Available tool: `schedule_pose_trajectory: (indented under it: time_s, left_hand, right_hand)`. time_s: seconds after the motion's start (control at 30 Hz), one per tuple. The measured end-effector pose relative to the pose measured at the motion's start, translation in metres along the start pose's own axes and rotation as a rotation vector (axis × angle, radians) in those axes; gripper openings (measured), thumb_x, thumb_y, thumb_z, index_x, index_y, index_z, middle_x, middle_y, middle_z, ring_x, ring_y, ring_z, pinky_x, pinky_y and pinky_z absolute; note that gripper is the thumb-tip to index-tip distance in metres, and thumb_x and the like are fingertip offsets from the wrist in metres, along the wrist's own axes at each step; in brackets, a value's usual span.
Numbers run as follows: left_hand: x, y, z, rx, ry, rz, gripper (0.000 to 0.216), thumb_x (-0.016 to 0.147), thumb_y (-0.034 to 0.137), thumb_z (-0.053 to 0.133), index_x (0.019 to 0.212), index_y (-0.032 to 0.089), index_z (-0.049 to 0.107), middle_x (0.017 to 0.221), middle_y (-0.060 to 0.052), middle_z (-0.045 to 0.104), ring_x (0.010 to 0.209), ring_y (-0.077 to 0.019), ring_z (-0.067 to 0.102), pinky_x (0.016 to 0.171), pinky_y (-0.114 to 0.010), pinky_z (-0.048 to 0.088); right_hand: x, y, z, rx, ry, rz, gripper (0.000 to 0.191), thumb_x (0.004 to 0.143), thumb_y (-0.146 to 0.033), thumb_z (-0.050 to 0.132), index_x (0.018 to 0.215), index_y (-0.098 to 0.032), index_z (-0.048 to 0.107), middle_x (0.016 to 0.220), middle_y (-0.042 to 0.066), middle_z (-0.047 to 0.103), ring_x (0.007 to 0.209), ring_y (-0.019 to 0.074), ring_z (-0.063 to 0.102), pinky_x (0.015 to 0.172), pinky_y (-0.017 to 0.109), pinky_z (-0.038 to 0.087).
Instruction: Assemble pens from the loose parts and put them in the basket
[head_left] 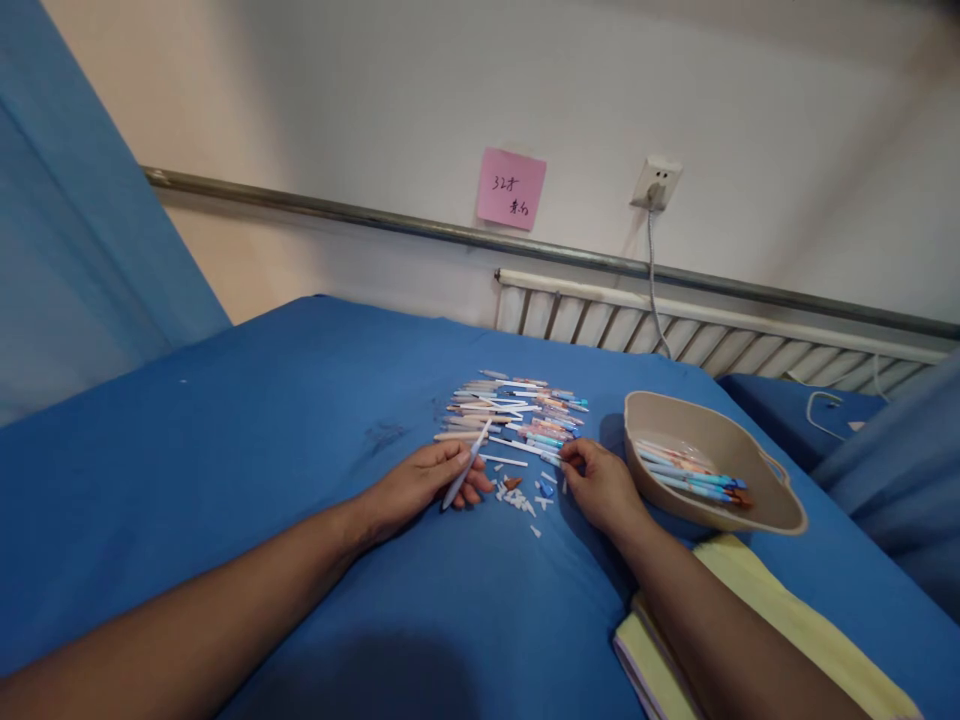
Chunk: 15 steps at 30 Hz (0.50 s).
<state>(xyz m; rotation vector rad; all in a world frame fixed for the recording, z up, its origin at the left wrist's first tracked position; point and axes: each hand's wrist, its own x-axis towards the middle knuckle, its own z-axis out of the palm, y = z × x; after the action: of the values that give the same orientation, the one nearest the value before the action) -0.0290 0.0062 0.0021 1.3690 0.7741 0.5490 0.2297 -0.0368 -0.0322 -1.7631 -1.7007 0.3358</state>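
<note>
My left hand [442, 475] pinches a pale grey-violet pen barrel [457, 483], tilted, with a thin white piece at its upper end. The fingertips of my right hand [604, 485] are closed at the end of a light blue pen barrel [550, 459] on the right side of the pile. Beyond both hands lies a spread of pen parts [495, 408], with barrels in beige, grey, pink and blue and several thin white refills. Between my hands sit small white cone tips [517, 498], a brown piece [513, 483] and a blue piece [546, 490].
To the right stands a beige basin [780, 510] holding several pens [690, 470]. A folded yellow cloth [780, 620] lies under my right forearm. Blue cloth [337, 400] covers the table. Behind it are a radiator [585, 310], a rail, a pink note [512, 188] and a socket [658, 183].
</note>
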Motion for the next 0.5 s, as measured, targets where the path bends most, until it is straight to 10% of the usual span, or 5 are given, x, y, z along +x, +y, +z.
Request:
schedule_pose_trajectory:
  time_s: [0.5]
  left_hand:
    - [0.0007,0.0046,0.0016,0.076,-0.008,0.001,0.031,0.087,0.043,0.049,0.093,0.013,0.054,0.086,-0.007,0.066,0.068,-0.0122,0.059,0.064,-0.027,0.046]
  right_hand:
    - [0.0037,0.0005,0.0019,-0.069,-0.037,-0.052,0.015,0.075,-0.017,0.058,0.089,-0.021,0.061,0.084,0.005,0.065,0.078,0.0192,0.058,0.07,0.031,0.043]
